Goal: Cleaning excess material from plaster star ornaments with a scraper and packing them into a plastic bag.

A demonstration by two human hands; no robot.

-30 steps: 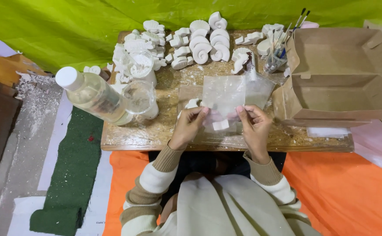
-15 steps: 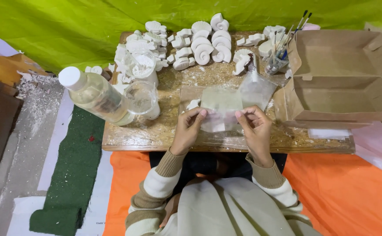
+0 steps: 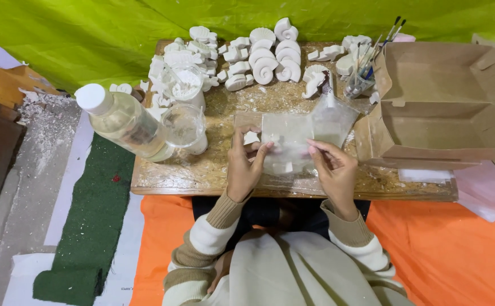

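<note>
Clear plastic bag (image 3: 293, 141) was held up just over the middle of the wooden desk (image 3: 213, 170), with its long side running left to right between both hands and a small white piece inside near the bottom; the left hand (image 3: 246, 164) pinched the bag's left edge with thumb and fingers, and the right hand (image 3: 332, 170) pinched its right edge the same way, so both hands were just as near. A bottle (image 3: 124, 122) and a clear cup (image 3: 184, 126) stood to the left; white shell shapes (image 3: 267, 62) lay behind; an open cardboard box (image 3: 446, 113) sat to the right.
</note>
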